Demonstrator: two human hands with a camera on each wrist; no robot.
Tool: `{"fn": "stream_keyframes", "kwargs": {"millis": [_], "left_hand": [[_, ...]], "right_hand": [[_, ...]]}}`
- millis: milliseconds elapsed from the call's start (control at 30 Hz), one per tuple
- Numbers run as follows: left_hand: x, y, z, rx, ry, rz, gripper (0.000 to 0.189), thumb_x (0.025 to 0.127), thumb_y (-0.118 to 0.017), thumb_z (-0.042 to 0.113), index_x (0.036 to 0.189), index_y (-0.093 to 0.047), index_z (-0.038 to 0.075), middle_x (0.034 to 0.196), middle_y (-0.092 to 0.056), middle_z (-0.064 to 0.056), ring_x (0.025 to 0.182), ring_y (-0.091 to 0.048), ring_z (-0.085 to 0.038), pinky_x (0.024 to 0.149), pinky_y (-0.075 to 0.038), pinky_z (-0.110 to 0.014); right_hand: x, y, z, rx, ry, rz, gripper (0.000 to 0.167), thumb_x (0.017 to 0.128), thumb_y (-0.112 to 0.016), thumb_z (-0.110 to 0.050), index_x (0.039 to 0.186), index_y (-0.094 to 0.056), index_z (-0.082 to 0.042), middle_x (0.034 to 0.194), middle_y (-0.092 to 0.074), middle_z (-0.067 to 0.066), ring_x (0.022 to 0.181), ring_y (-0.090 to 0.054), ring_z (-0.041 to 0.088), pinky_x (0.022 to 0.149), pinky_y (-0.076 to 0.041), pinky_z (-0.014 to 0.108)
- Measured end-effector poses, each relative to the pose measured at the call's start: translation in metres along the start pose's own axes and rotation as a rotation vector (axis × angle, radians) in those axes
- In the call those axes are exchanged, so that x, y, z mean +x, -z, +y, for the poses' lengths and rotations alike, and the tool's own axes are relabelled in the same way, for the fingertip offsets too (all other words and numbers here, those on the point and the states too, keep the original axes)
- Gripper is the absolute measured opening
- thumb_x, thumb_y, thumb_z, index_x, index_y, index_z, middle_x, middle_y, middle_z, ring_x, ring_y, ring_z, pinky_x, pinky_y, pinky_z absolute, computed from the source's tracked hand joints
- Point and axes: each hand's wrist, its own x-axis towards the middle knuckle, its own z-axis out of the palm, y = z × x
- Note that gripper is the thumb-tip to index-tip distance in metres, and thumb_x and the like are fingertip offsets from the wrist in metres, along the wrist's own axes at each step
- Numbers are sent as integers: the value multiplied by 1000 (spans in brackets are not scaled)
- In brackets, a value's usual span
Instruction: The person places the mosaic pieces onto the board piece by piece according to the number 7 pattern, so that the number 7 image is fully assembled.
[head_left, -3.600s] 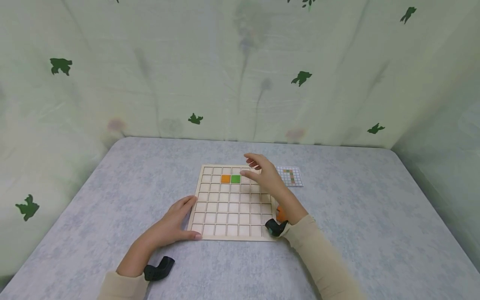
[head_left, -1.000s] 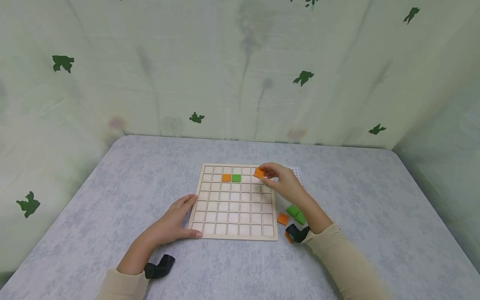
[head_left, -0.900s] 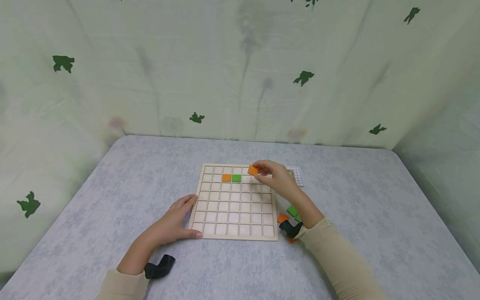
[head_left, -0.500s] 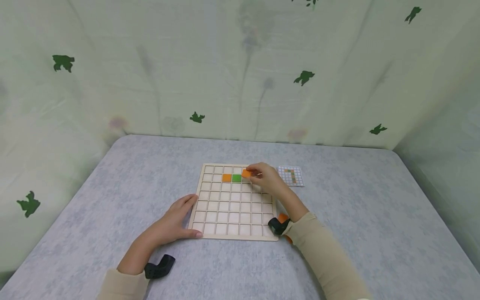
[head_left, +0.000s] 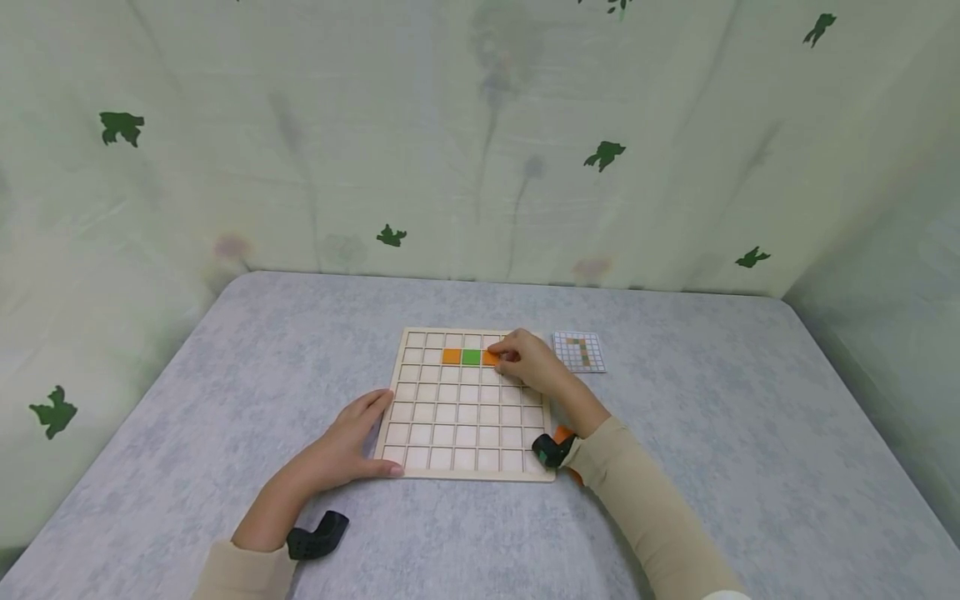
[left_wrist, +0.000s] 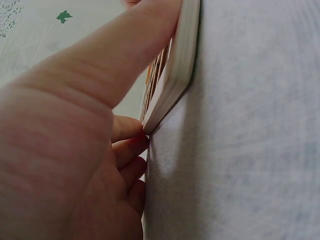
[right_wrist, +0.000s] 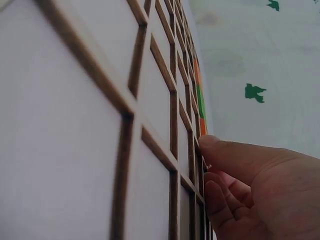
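On the table lies a pale wooden grid board (head_left: 446,436). My left hand (head_left: 345,446) rests at its near left corner, thumb on the front rim and outstretched fingers against the left side; the left wrist view shows them touching the board's edge (left_wrist: 184,55). Near the far side, my right hand (head_left: 536,364) pinches an orange square tile (head_left: 489,358), which sits in or on a cell and is partly covered by the fingertips. Left of it, in the same row, lie a green tile (head_left: 471,357) and another orange tile (head_left: 452,357).
A small printed card (head_left: 580,352) with a coloured grid pattern lies right of the board. Loose orange tiles (head_left: 562,433) peek out beside the right wrist, partly hidden by it. A black wrist device (head_left: 318,536) is on the left wrist. A leaf-patterned curtain (head_left: 450,167) hangs behind.
My right hand, empty at first, has brought an orange tile in from the right and lowered it to the cell beside the green tile. The left hand has stayed at the board's corner.
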Motion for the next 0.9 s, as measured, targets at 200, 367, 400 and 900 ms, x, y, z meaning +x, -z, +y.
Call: {"fn": "stream_keyframes", "kwargs": {"millis": [200, 367, 400, 900], "left_hand": [[-1, 0, 1, -7, 3, -3, 107, 65, -71, 56, 141, -21, -2, 143, -19, -20, 129, -15, -40, 97, -22, -57], [-2, 0, 3, -15, 9, -11, 107, 66, -71, 55, 141, -20, -2, 143, -18, -20, 129, -15, -40, 97, -22, -56], [-2, 0, 4, -14, 9, -10, 107, 66, -71, 55, 141, -20, -2, 143, -18, -21, 129, -15, -40, 97, -22, -56], [-2, 1, 2, -6, 5, 3, 107, 65, -71, 55, 141, -21, -2, 143, -19, -20, 129, -16, -39, 97, -23, -56]], "right_hand": [[-1, 0, -1, 2, 1, -20, 35, 88, -58, -14, 123, -57, -11, 104, -50, 4, 82, -48, 16, 67, -42, 28], [-6, 8, -5, 70, 13, -1, 42, 89, -58, -15, 129, -51, -12, 112, -53, 7, 97, -51, 19, 77, -45, 33], [-8, 11, -6, 81, 16, 5, 42, 88, -58, -16, 130, -50, -13, 114, -53, 7, 98, -52, 18, 79, -45, 33], [-71, 57, -15, 128, 187, 166, 49, 84, -63, -15, 130, -47, -7, 120, -51, 10, 106, -49, 26, 89, -40, 39]]}}
